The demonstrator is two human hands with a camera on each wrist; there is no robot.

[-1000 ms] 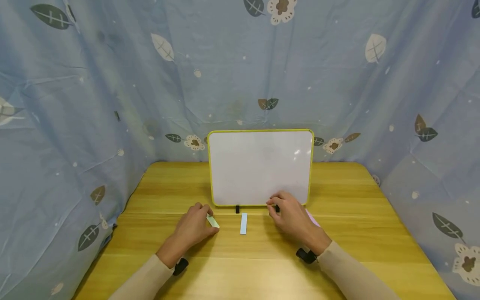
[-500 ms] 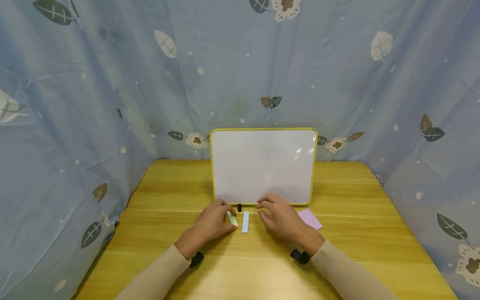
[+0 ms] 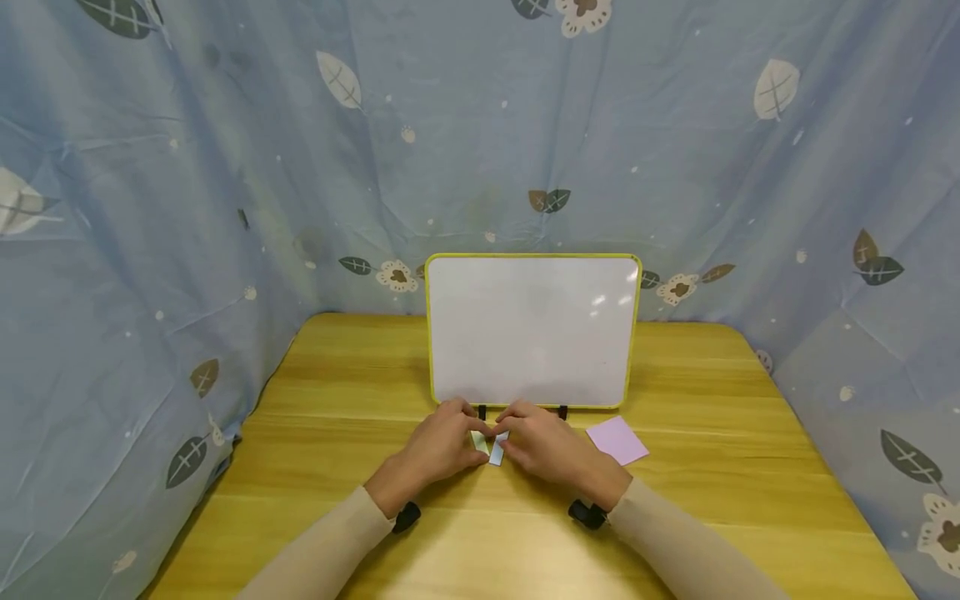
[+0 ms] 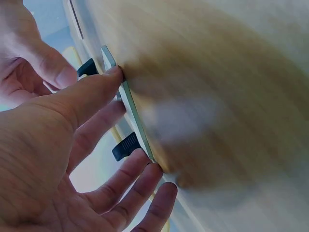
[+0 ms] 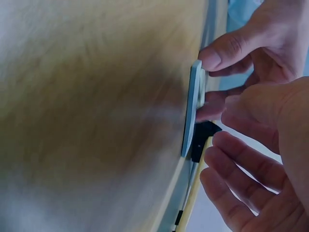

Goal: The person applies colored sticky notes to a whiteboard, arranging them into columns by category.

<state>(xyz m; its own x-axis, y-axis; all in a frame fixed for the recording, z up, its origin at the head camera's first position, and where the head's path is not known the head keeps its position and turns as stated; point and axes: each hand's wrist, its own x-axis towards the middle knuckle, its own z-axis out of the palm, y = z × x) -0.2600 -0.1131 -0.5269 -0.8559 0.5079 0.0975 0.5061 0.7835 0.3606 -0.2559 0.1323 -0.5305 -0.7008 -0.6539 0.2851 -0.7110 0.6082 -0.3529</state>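
A thin pale green strip [image 3: 480, 443] is pinched between the thumb and index finger of my left hand [image 3: 441, 446]. Beside it lies a light blue strip [image 3: 497, 451] of similar size, slightly slanted, its upper end partly covered by my right hand [image 3: 546, 442]. In the right wrist view the blue strip [image 5: 192, 111] stands out as a thin flat piece on the table, with the left thumb at its end. My right hand's fingers [image 5: 241, 186] are loosely bent and apart from it. The left wrist view shows the green strip [image 4: 134, 116] nearly edge-on.
Behind both hands a whiteboard [image 3: 532, 329] with a yellow frame stands on black feet [image 3: 562, 412]. A pink square like a sticky note [image 3: 617, 439] lies right of the right hand. Patterned blue curtains [image 3: 480, 150] surround the wooden table [image 3: 360, 367].
My left hand has carried the green strip right, up beside the blue one. My right hand has moved left from the pink square, uncovering it, and now reaches the blue strip, which slants more.
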